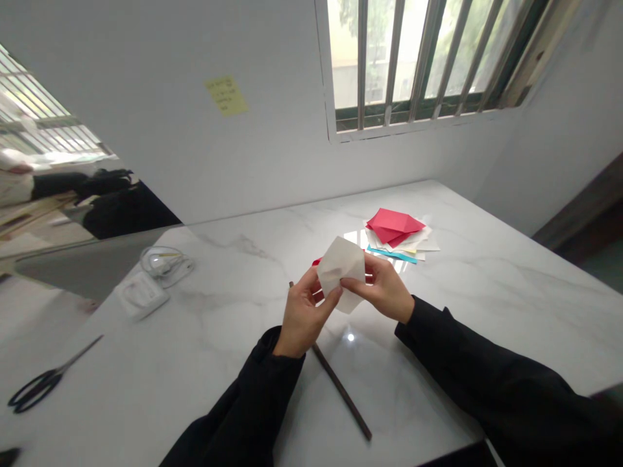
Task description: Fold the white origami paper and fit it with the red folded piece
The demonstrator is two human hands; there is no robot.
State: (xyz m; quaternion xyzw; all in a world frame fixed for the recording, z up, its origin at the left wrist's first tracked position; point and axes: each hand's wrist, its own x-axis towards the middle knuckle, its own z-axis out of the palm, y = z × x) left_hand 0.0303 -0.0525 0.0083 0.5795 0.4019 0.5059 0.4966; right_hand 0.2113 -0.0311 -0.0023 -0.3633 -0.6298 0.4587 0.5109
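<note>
A cream piece of paper [342, 259] with angled edges is held up above the table between my two hands. My left hand [304, 311] pinches its lower left side, thumb in front and fingers behind. On the right side my right hand [387, 285] grips it, its thumb pressed near the paper's middle. A bit of red shows behind the paper's left edge; I cannot make out what it belongs to. Below my hands a dark thin stick [343, 389] lies slanting on the table, its upper part partly hidden by my left hand.
On the white marbled table [233, 376], a pile of red paper [395, 224] and white and blue sheets lies beyond my right hand. Scissors [51, 376] lie at the left, near a white charger with a cable [143, 292]. A yellow note [226, 95] sticks to the wall.
</note>
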